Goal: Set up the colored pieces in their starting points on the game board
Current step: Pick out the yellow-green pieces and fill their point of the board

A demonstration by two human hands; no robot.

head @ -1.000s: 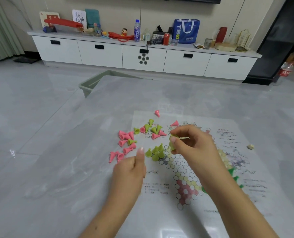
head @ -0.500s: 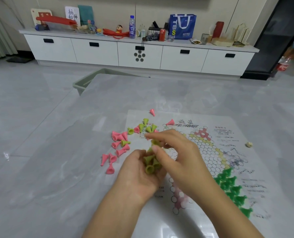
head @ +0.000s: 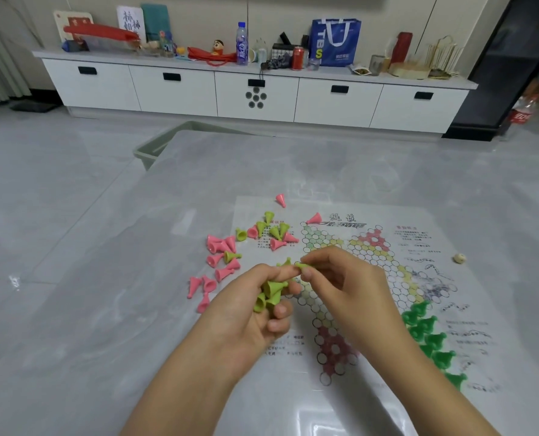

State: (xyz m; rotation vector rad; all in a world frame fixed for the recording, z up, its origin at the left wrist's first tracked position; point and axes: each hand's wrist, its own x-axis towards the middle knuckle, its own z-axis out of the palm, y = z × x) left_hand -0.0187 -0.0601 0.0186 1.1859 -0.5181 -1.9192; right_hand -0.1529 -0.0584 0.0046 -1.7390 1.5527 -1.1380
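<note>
Several lime pieces (head: 269, 294) (cupped) fill left hand (head: 246, 313).

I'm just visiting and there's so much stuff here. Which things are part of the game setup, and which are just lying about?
Part of the job:
game board
lime pieces in the left hand
one lime piece pinched by the right hand
pink pieces
dark green pieces

Lying about:
water bottle
blue bag
red can
bin

Lime green pieces (head: 269, 294) at frame centre, pink pieces (head: 219, 247) to their left, dark green pieces (head: 431, 338) lower right; white board (head: 387, 278) with hexagon pattern; grey marbled tabletop (head: 104, 309).
</note>
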